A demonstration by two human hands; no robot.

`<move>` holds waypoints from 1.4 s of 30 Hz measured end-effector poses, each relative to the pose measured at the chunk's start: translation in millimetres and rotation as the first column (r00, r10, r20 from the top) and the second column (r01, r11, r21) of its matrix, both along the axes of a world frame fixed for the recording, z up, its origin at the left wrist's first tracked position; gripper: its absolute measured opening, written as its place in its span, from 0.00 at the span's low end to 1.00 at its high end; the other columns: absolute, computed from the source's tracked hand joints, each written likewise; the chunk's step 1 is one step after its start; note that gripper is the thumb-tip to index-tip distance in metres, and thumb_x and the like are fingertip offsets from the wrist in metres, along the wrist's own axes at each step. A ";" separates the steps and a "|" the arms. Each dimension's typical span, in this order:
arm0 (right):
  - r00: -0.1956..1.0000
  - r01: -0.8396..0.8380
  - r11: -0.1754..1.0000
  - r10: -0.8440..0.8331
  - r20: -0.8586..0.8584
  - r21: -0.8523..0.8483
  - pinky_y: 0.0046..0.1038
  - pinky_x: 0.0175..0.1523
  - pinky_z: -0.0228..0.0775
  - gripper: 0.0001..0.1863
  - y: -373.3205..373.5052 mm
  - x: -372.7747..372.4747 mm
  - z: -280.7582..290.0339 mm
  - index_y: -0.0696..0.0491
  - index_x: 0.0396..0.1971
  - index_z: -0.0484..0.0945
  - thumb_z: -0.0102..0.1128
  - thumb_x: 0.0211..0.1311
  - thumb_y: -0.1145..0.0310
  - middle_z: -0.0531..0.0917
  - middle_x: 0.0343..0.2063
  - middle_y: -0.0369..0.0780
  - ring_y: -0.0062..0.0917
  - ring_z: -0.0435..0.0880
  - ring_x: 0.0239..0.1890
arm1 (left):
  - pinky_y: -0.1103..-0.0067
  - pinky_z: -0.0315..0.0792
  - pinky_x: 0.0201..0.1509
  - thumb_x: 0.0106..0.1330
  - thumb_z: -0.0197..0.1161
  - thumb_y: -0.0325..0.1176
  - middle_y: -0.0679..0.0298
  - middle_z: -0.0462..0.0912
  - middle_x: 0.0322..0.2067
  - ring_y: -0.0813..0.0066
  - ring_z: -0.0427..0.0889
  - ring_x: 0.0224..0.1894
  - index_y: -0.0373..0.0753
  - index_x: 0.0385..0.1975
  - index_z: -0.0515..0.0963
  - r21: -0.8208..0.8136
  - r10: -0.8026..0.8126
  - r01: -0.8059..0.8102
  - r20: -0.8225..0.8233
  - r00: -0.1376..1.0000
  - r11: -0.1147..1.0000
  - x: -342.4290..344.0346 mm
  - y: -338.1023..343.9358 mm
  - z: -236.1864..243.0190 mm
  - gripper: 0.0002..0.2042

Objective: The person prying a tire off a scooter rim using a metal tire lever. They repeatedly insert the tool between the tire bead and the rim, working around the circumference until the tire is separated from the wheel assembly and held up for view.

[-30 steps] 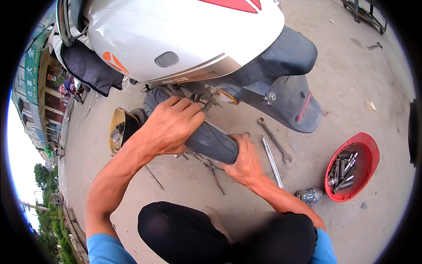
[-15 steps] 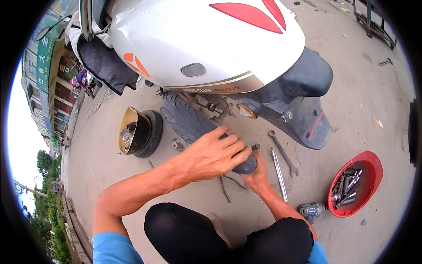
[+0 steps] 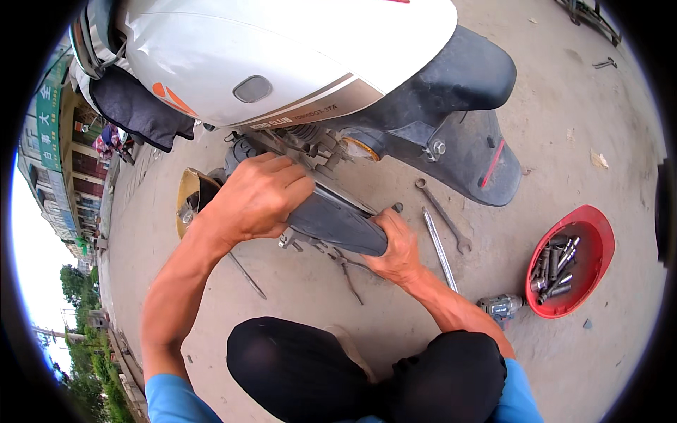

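- A dark, grooved tyre [image 3: 331, 224] lies slantwise in the middle of the view, just below a white scooter [image 3: 204, 63] and beside the exposed metal parts [image 3: 324, 149] under its body.
- The left hand [image 3: 262, 194] grasps the tyre partway along, its fingers curled over the upper edge.
- The right hand [image 3: 396, 248] grips the tyre's near end, thumb and fingers bent around it; some fingertips are hidden.
- The handling looks unfinished, judging by the way both hands are closed on the tyre and neither is free.
- A pale, shiny strip runs along the tyre's upper edge. Whether the tyre is properly seated on a rim, or joined to the scooter at its far end, cannot be told, because the left hand and forearm cover part of it.
- The scooter's black rear mudguard [image 3: 469, 161] is in place, held by a visible bolt [image 3: 438, 147].
- No tool is in either hand. On the ground to the right lie a wrench [image 3: 444, 215], a silver bar [image 3: 441, 252] and a power tool [image 3: 502, 306], next to a red helmet [image 3: 596, 224] holding metal sockets [image 3: 556, 264].
- A thin rod [image 3: 247, 273] lies on the ground to the left, below a yellow-lined container [image 3: 185, 185] partly hidden by the left forearm.
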State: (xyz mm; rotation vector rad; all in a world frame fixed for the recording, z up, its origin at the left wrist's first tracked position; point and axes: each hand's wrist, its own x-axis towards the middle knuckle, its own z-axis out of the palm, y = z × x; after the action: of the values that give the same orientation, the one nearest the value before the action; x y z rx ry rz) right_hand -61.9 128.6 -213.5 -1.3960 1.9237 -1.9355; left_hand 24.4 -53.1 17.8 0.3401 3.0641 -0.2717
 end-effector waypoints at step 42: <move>0.995 -0.030 0.998 0.036 -0.097 0.064 0.43 0.43 0.77 0.26 -2.3 -21.7 29.1 0.59 0.42 0.76 0.78 0.41 0.70 0.78 0.34 0.47 0.47 0.81 0.38 | 0.66 0.77 0.44 0.39 0.67 0.25 0.59 0.79 0.33 0.56 0.81 0.39 0.37 0.33 0.74 -0.118 0.009 0.002 0.090 0.996 0.993 -26.7 6.5 7.1 0.17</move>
State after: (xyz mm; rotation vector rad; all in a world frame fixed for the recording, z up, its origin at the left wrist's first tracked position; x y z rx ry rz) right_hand -83.6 126.3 -184.4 -1.5222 1.9703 -1.8086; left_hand -2.3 -46.6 24.9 0.3317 2.9436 -0.4229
